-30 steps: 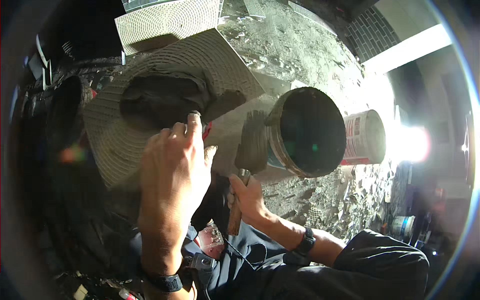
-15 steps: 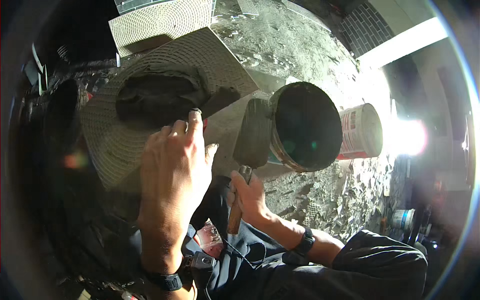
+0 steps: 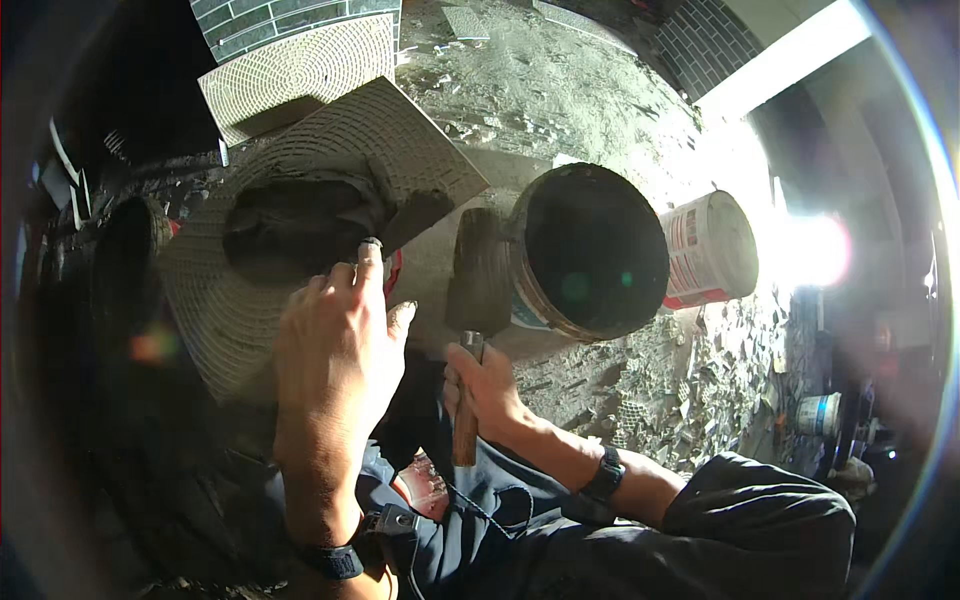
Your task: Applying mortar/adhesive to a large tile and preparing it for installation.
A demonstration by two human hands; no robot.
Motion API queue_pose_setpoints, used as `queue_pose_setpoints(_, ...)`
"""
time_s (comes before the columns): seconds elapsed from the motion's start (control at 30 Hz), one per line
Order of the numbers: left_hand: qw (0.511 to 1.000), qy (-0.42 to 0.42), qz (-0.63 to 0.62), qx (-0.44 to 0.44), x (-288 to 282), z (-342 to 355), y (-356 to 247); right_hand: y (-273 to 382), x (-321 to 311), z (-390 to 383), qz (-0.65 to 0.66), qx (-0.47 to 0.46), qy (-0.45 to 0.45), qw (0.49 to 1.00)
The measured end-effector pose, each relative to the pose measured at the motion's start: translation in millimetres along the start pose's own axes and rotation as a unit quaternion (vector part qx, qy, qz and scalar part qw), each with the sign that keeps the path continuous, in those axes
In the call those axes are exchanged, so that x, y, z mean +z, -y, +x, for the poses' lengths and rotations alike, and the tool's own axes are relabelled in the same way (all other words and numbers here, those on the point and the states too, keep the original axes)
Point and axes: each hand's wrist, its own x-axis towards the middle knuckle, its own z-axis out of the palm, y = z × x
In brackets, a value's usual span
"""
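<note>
A trowel with a wooden handle (image 3: 465,425) is in my right hand (image 3: 488,383), fingers wrapped round the grip. Its broad grey blade (image 3: 480,275) points away from me, beside the open round bucket (image 3: 595,250) with a dark inside. My left hand (image 3: 335,335) is open, back up, index finger and thumb apart, with grey smears on the fingertips. It is at the near edge of a large square tile (image 3: 430,130), whose ridged back faces up. A dark heap of mortar (image 3: 300,225) lies on the tile, just beyond my fingers. Whether the left fingertips touch the tile, I cannot tell.
Another ridged tile (image 3: 310,70) leans at the back left by a panel of grey brick pattern (image 3: 265,25). A white bucket (image 3: 715,250) stands right of the round one. Broken chips (image 3: 650,410) litter the floor. A bright lamp (image 3: 815,265) glares at the right.
The view has shifted slightly, so the tiles and buckets sit a little further left. My left hand and the trowel in my right hand keep nearly the same pose.
</note>
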Motion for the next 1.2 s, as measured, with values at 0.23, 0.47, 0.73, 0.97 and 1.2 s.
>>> queue_pose_setpoints(0.23,1.000,0.009,-0.002,-0.005,0,-1,4,0,8,13,0.041,-0.031,-0.026,0.998)
queue_pose_setpoints(0.47,1.000,-0.002,-0.011,0.001,1,0,5,3,5,13,0.020,-0.038,-0.027,0.999)
queue_pose_setpoints(0.73,1.000,0.007,-0.030,-0.005,-1,1,0,12,1,13,0.030,-0.065,-0.023,0.997)
queue_pose_setpoints(0.97,0.999,-0.008,-0.032,-0.004,-2,-2,2,9,-6,16,-0.128,-0.100,-0.065,0.985)
queue_pose_setpoints(1.2,0.998,0.007,-0.049,-0.042,-10,0,-3,-32,-65,3,-0.245,-0.117,-0.038,0.962)
